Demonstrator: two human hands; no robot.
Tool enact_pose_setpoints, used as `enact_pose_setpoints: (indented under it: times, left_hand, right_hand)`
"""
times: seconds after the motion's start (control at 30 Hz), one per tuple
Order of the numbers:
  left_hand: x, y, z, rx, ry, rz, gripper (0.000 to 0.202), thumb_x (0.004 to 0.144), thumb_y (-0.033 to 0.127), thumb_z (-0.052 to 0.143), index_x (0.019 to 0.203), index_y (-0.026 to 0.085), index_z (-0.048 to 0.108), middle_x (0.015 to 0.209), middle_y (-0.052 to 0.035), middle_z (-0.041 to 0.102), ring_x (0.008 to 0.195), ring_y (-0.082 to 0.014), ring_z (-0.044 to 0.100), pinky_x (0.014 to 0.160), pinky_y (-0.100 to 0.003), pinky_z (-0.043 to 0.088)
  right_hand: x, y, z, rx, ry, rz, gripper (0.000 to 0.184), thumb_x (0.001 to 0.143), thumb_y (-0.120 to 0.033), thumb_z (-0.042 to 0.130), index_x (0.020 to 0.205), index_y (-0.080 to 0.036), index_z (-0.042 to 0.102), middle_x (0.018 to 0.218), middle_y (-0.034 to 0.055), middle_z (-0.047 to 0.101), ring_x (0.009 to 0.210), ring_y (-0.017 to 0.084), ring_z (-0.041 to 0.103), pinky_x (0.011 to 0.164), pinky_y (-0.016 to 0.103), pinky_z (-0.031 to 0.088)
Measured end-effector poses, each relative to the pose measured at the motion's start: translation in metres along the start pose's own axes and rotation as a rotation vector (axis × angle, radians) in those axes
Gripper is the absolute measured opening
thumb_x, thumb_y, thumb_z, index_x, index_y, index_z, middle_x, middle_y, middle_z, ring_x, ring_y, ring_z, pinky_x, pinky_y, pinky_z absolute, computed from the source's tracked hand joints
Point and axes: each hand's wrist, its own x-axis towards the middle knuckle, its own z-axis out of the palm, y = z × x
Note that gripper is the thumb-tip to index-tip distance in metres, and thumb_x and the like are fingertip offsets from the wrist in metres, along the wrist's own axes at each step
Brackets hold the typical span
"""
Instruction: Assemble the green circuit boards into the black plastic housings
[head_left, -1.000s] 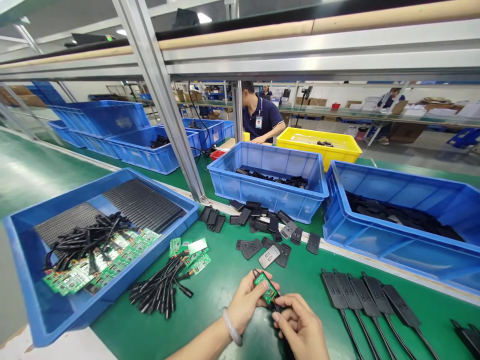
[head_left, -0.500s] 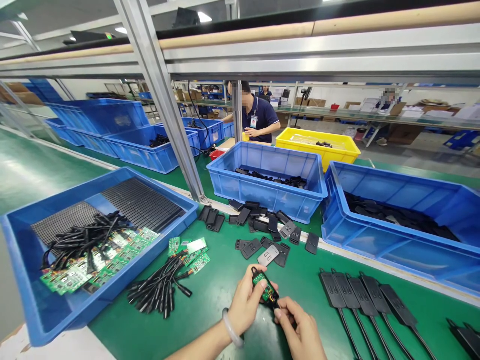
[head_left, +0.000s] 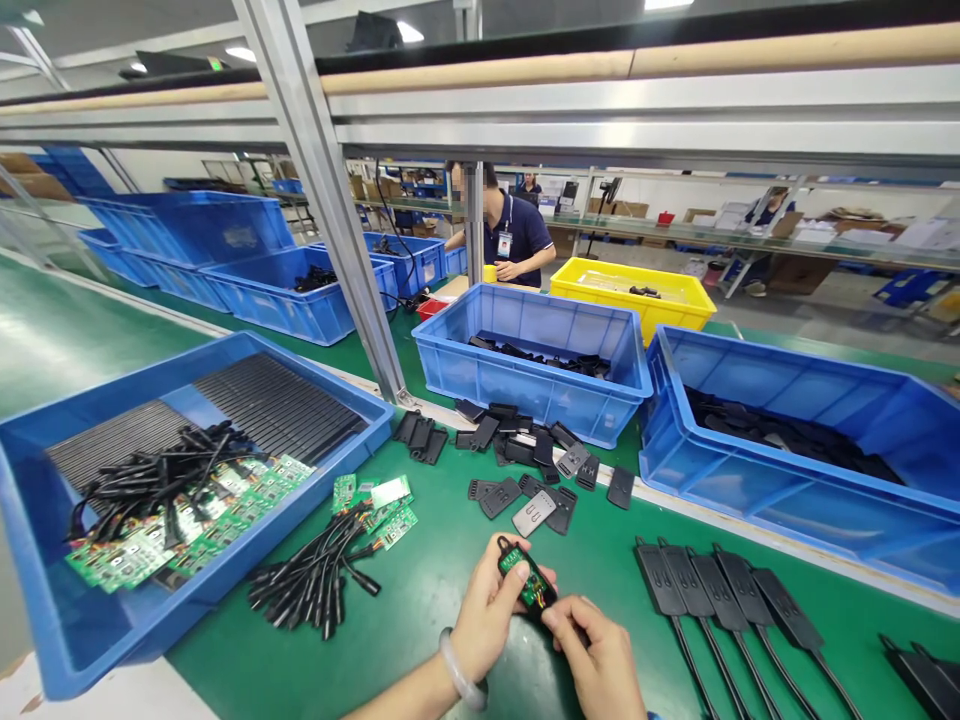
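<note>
1. Right hand (head_left: 596, 650): fingers pinch the wired end of the black casing (head_left: 504, 546); exact contact partly hidden.
2. Left hand (head_left: 481, 612): fingers grasp that casing above the desk (head_left: 420, 590), thumb across the green board (head_left: 513, 560) inside.
3. Judgement: steady thumb pressure, wires (head_left: 541, 599) kept within the rim, no tugging.
4. Left, cabled boards (head_left: 315, 570); right, cabled black units (head_left: 721, 592).
5. Ahead, loose covers (head_left: 533, 513) crowd forward reach; blue bin (head_left: 525, 400) beyond.

- The table (head_left: 405, 590) is green.
- A blue tray (head_left: 97, 650) sits on the left.
- Green boards (head_left: 397, 528) with black wires (head_left: 307, 580) lie beside it.
- Loose black covers (head_left: 501, 497) lie farther back.
- Long black cases (head_left: 724, 595) lie on the right.
</note>
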Motion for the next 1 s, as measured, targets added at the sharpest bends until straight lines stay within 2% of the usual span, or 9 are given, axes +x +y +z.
enact_pose_setpoints:
  times: [0.27, 0.37, 0.43, 0.57, 0.63, 0.7, 0.83, 0.9, 1.0]
  left_hand:
    - [-0.004, -0.001, 0.003, 0.205, 0.061, 0.204, 0.028, 0.09, 0.042, 0.047, 0.103, 0.019, 0.041, 0.096, -0.0091, 0.066, 0.09, -0.0196, 0.062, 0.082, -0.034, 0.047]
    - [0.002, 0.003, 0.002, 0.058, 0.07, 0.113, 0.033, 0.086, 0.046, 0.051, 0.101, 0.018, 0.041, 0.089, -0.0083, 0.067, 0.083, -0.0197, 0.064, 0.074, -0.032, 0.05]
    - [0.009, 0.004, -0.001, -0.055, 0.14, 0.012, 0.036, 0.083, 0.048, 0.055, 0.099, 0.017, 0.043, 0.085, -0.0077, 0.066, 0.076, -0.0197, 0.064, 0.064, -0.029, 0.05]
    - [0.018, 0.006, -0.008, -0.199, 0.288, -0.089, 0.042, 0.078, 0.05, 0.06, 0.101, 0.017, 0.047, 0.077, -0.0037, 0.062, 0.071, -0.0194, 0.064, 0.058, -0.027, 0.048]
    - [0.018, 0.008, -0.01, -0.239, 0.285, -0.093, 0.045, 0.076, 0.049, 0.063, 0.104, 0.017, 0.048, 0.078, -0.0032, 0.061, 0.071, -0.0188, 0.063, 0.057, -0.027, 0.048]
    - [0.017, 0.01, -0.011, -0.274, 0.246, -0.074, 0.048, 0.072, 0.042, 0.069, 0.107, 0.017, 0.048, 0.082, -0.0037, 0.061, 0.073, -0.0172, 0.062, 0.06, -0.026, 0.048]
    - [0.018, 0.002, -0.014, -0.361, 0.166, -0.023, 0.077, 0.058, 0.025, 0.082, 0.121, 0.018, 0.038, 0.084, -0.0045, 0.063, 0.074, -0.0143, 0.06, 0.065, -0.025, 0.046]
    - [0.022, -0.009, -0.017, -0.39, 0.115, -0.061, 0.084, 0.057, 0.029, 0.084, 0.122, 0.017, 0.033, 0.082, -0.0062, 0.066, 0.07, -0.0148, 0.062, 0.064, -0.025, 0.045]
    - [0.03, -0.028, -0.022, -0.353, -0.044, -0.169, 0.08, 0.052, 0.039, 0.086, 0.115, 0.015, 0.041, 0.076, -0.009, 0.068, 0.064, -0.0161, 0.063, 0.059, -0.024, 0.044]
  right_hand:
    - [0.002, -0.007, 0.002, 0.009, -0.04, 0.082, 0.045, 0.083, -0.057, 0.047, 0.06, -0.019, 0.05, 0.052, -0.0019, 0.054, 0.05, 0.013, 0.046, 0.052, 0.023, 0.03]
    - [0.012, -0.012, -0.005, -0.02, -0.137, 0.044, 0.046, 0.086, -0.055, 0.044, 0.061, -0.018, 0.052, 0.055, -0.0007, 0.058, 0.053, 0.013, 0.05, 0.053, 0.023, 0.033]
    - [0.027, -0.017, -0.01, -0.087, -0.181, -0.025, 0.046, 0.09, -0.052, 0.038, 0.064, -0.018, 0.055, 0.059, 0.0, 0.059, 0.057, 0.014, 0.053, 0.056, 0.023, 0.036]
    - [0.072, -0.022, -0.013, -0.519, 0.032, -0.141, 0.033, 0.088, -0.047, 0.043, 0.092, -0.018, 0.059, 0.085, 0.0051, 0.059, 0.07, 0.019, 0.059, 0.061, 0.028, 0.042]
    - [0.092, -0.022, -0.009, -0.727, 0.108, -0.139, 0.038, 0.082, -0.048, 0.053, 0.102, -0.015, 0.056, 0.097, 0.0095, 0.055, 0.079, 0.025, 0.06, 0.06, 0.031, 0.045]
    - [0.102, -0.02, -0.002, -0.796, 0.118, -0.142, 0.039, 0.078, -0.046, 0.059, 0.1, -0.015, 0.056, 0.098, 0.0111, 0.052, 0.085, 0.028, 0.06, 0.06, 0.032, 0.047]
    - [0.099, -0.009, 0.001, -0.521, 0.134, -0.238, 0.023, 0.081, -0.04, 0.054, 0.092, -0.02, 0.054, 0.09, 0.0067, 0.056, 0.076, 0.022, 0.06, 0.065, 0.031, 0.049]
    - [0.09, 0.002, -0.005, -0.279, 0.132, -0.239, 0.025, 0.082, -0.045, 0.05, 0.088, -0.022, 0.054, 0.082, 0.0035, 0.06, 0.065, 0.018, 0.059, 0.065, 0.03, 0.049]
    - [0.073, 0.02, -0.018, 0.089, 0.225, -0.083, 0.041, 0.072, -0.06, 0.058, 0.087, -0.022, 0.059, 0.08, 0.0043, 0.066, 0.064, 0.018, 0.061, 0.057, 0.026, 0.049]
